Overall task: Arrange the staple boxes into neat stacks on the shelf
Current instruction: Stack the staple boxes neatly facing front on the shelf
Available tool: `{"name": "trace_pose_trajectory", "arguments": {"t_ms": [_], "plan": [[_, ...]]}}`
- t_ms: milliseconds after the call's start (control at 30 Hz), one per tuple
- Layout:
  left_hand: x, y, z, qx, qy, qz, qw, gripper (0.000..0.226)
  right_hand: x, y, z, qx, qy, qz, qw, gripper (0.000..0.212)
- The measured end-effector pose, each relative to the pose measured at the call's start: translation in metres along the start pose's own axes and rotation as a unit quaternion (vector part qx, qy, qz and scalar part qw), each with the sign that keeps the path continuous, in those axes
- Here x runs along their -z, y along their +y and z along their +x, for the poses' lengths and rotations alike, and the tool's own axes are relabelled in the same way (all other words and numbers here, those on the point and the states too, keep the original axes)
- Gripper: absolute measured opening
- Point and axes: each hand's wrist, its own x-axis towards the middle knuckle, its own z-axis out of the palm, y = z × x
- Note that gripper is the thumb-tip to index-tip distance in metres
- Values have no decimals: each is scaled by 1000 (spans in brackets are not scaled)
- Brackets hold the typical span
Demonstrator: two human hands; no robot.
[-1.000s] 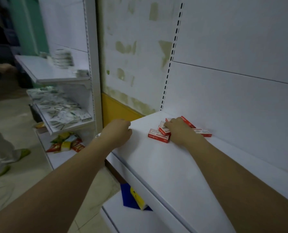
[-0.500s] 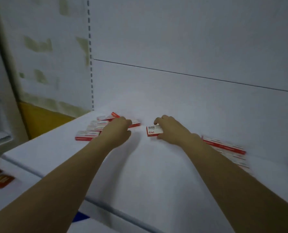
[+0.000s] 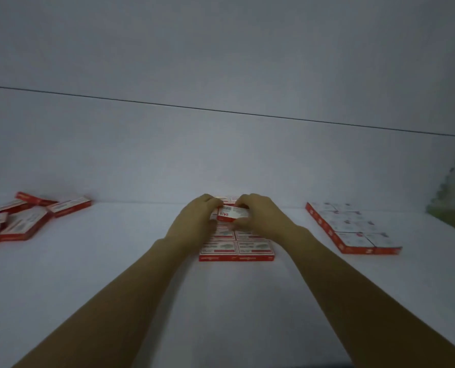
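Head view: both hands meet over the middle block of staple boxes [image 3: 237, 249] on the white shelf [image 3: 131, 266]. Left hand [image 3: 194, 221] and right hand [image 3: 261, 216] each pinch one end of a single staple box [image 3: 233, 214], marked 24/6, slightly tilted just above the block's far rows. The block lies flat in two columns.

Left of the block, well apart: loose pile of boxes [image 3: 17, 221], askew and overlapping. Right of the block, well apart: second tidy block [image 3: 353, 229].

Risks, as judged:
- A box set down skewed starts a crooked layer.
- Wrists brushing the block could shove its rows out of line.
- Light cartons likely slide on the smooth shelf.
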Motion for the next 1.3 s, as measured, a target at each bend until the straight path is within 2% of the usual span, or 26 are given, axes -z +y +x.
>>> {"name": "trace_pose_trajectory", "arguments": {"t_ms": [133, 200, 400, 533, 700, 800, 933, 1067, 1200, 1300], "plan": [[-7, 7, 7, -4, 49, -72, 996, 40, 3, 13, -2, -34, 31, 165, 985, 38], [-8, 6, 7, 8, 64, -95, 993, 43, 4, 14, 2, -42, 42, 209, 976, 36], [-5, -3, 6, 22, 93, -150, 984, 46, -3, 4, 17, -91, 10, 320, 943, 48], [-3, -13, 6, 42, 113, -160, 980, 44, -16, 0, 26, -92, 36, 319, 942, 51], [2, -24, 7, 85, 120, -169, 975, 39, -27, 3, 20, -34, 47, 361, 931, 33], [2, -26, 9, 91, 121, -172, 973, 43, -26, 3, 18, -19, 35, 348, 937, 42], [5, -23, 13, 110, 128, -245, 955, 48, -24, 5, 19, -25, 43, 321, 946, 38], [15, -15, 17, 125, 123, -383, 907, 36, -21, 3, 19, -45, 36, 317, 947, 42], [16, -6, 15, 103, 87, -436, 890, 29, -20, 0, 18, -72, 7, 353, 933, 44], [17, -6, 15, 91, 68, -438, 892, 32, -20, -5, 16, -69, -19, 425, 902, 41]]}}
